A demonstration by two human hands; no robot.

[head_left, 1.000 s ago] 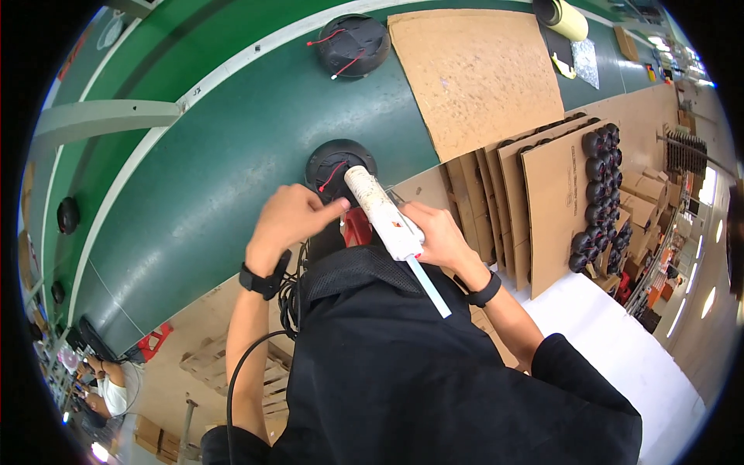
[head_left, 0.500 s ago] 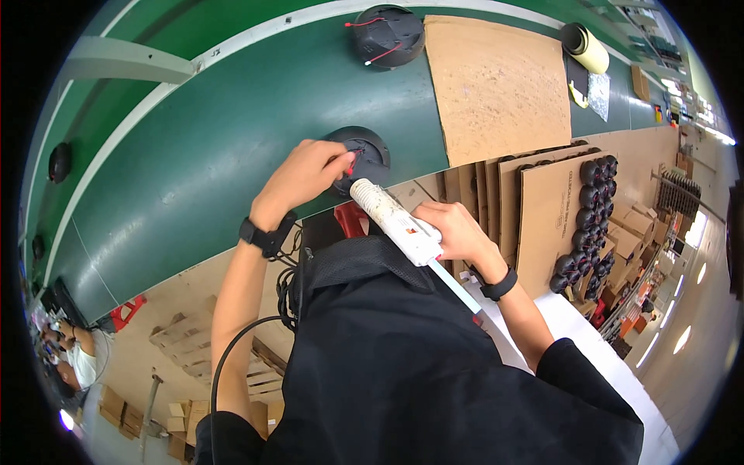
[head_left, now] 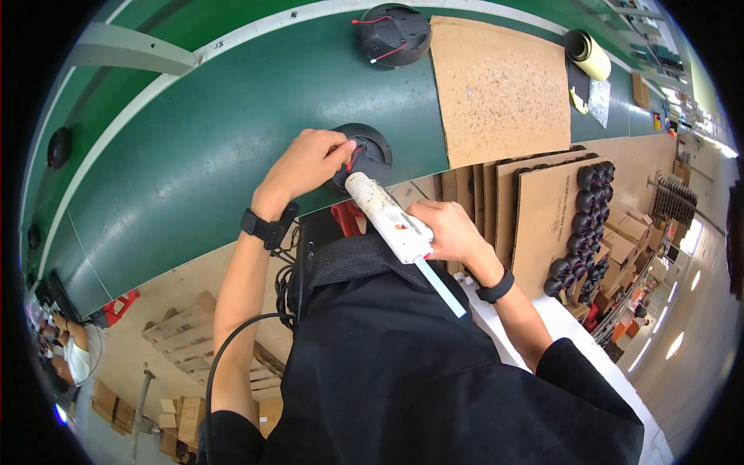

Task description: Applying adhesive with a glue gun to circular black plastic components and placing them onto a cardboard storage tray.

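Note:
A round black plastic housing (head_left: 377, 159) lies at the near edge of the green table, in front of me. My left hand (head_left: 308, 161) reaches over its left side, thumb and forefinger pinched together at a thin red wire (head_left: 353, 160). With my right hand (head_left: 451, 234) I grip a white hot glue gun (head_left: 397, 231), its body stained toward the front. The gun's front end points at the housing beside my left fingertips; its tip is hard to make out. A pale glue stick (head_left: 440, 287) sticks out of the back of the gun.
Another black round housing (head_left: 393, 36) with red wires sits farther back on the table (head_left: 209, 132). Beside it lies a stained cardboard sheet (head_left: 500, 93). A yellowish roll (head_left: 587, 55) is at the far right. Cardboard sheets and stacked black round parts (head_left: 585, 213) stand right of me.
The glue gun and my right hand have shifted slightly left and up, closer to the housing. My left fingers have moved a little up over the housing, still pinched at the wire.

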